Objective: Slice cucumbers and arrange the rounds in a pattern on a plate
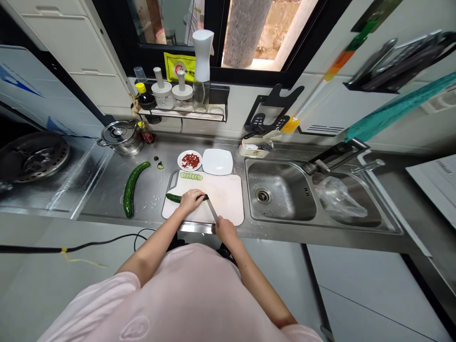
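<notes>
On a white cutting board [228, 190] lies a dark green cucumber [173, 197], partly covered by my left hand [191, 201], whose fingers are closed on it near its right end. My right hand [225, 231] is wrapped round the handle of a knife [213, 209]. The blade points away from me, its tip side at the cucumber's right end. A row of overlapping pale green cucumber slices [191, 176] rests near the board's upper left. Farther left, a whole curved cucumber [132, 190] lies on the steel counter.
Behind the board stand a small plate of chopped red pieces [190, 160] and a white square plate [217, 161]. To the right is a steel sink [281, 190]; its second basin holds a plastic bag [338, 197]. A lidded pot [121, 137] stands at the back left.
</notes>
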A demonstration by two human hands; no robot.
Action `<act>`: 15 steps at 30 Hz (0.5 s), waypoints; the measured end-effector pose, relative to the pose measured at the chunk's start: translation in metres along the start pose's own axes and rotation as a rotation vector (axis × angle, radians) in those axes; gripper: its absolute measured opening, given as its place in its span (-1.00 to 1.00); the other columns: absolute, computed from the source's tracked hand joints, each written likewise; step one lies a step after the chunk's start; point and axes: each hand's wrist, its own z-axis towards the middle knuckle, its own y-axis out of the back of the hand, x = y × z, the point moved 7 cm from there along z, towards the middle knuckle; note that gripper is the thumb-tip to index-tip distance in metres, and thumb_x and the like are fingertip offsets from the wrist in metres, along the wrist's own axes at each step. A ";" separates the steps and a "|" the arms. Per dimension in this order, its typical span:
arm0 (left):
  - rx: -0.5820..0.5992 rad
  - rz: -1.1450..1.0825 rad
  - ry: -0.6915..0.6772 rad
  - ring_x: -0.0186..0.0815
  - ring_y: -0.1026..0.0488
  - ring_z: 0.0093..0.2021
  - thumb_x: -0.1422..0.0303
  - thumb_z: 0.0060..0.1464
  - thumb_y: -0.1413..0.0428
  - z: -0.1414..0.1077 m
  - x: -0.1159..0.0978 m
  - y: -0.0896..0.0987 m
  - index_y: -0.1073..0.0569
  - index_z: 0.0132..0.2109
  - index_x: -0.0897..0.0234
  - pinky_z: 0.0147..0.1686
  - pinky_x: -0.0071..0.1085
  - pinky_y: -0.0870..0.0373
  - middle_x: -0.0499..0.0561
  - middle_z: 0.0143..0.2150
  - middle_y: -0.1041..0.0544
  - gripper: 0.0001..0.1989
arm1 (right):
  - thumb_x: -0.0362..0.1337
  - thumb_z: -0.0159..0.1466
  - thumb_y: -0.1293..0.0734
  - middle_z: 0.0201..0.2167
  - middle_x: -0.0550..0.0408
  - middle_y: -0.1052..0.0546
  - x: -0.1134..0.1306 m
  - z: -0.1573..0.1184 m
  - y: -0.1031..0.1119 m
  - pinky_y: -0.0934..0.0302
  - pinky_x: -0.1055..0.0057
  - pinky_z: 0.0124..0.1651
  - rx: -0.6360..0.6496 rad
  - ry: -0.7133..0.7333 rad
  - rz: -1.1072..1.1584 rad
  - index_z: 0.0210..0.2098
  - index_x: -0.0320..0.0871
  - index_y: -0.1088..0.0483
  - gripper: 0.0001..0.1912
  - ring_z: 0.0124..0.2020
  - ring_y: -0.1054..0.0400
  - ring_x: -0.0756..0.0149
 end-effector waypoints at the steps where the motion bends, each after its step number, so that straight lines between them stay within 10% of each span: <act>1: 0.000 0.002 0.004 -0.30 -0.41 -0.06 0.27 0.19 0.01 0.000 0.000 0.000 -0.52 -0.13 0.13 -0.05 -0.39 -0.31 -0.02 -0.12 -0.54 -0.77 | -0.31 0.32 -0.10 -0.28 -0.10 -0.53 0.000 0.000 0.001 -0.11 0.41 -0.29 -0.008 0.003 0.000 -0.17 -0.20 -0.34 -0.78 -0.24 -0.43 0.20; 15: -0.201 -0.088 0.102 -0.26 -0.42 -0.05 0.26 0.21 0.04 -0.002 0.009 0.020 -0.50 -0.09 0.17 -0.02 -0.33 -0.32 0.01 -0.09 -0.54 -0.74 | -0.21 0.38 -0.06 -0.24 0.01 -0.46 -0.014 0.004 0.044 -0.01 0.40 -0.20 -0.295 -0.071 -0.093 0.07 0.00 -0.26 -0.67 -0.21 -0.34 0.26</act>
